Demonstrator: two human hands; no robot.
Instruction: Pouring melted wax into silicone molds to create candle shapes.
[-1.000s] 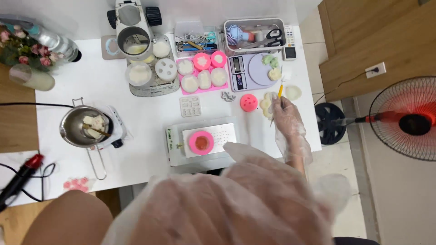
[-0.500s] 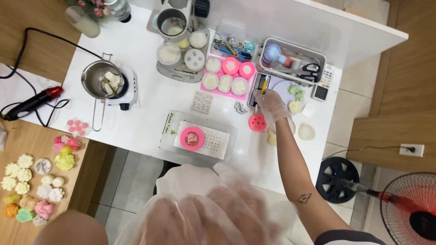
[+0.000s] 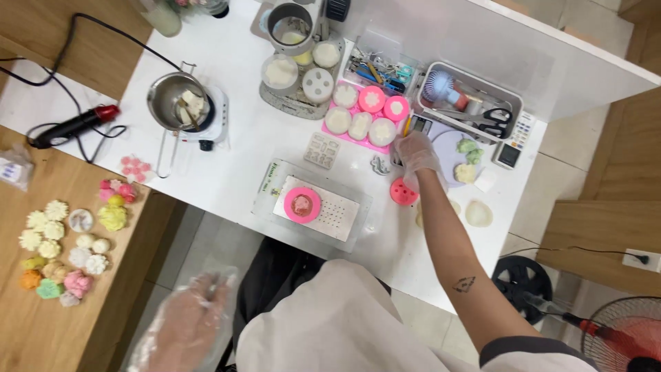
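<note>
My right hand [image 3: 418, 153], in a thin clear glove, rests over the white table [image 3: 241, 148] by a small scale and holds a thin yellow stick [image 3: 407, 125] upright. A small pink round mould [image 3: 403, 191] lies just below that hand. In front of me a pink ring mould [image 3: 302, 204] sits on a white perforated plate inside a clear tray. My left hand [image 3: 189, 324], also gloved, hangs low off the table edge with fingers apart and nothing in it.
A pink tray [image 3: 329, 131] of round moulds, a grey basket [image 3: 475, 93] with scissors and a mini fan, a pot on a hotplate [image 3: 180, 105], and a red heat gun [image 3: 69, 126] stand around. Wax flowers [image 3: 65, 248] cover the wooden side table. A floor fan [image 3: 623, 334] stands at the right.
The view has swung and tilted, so the table sits higher in frame. My left hand has dropped to the lower left. My right hand stays near the scale with the stick.
</note>
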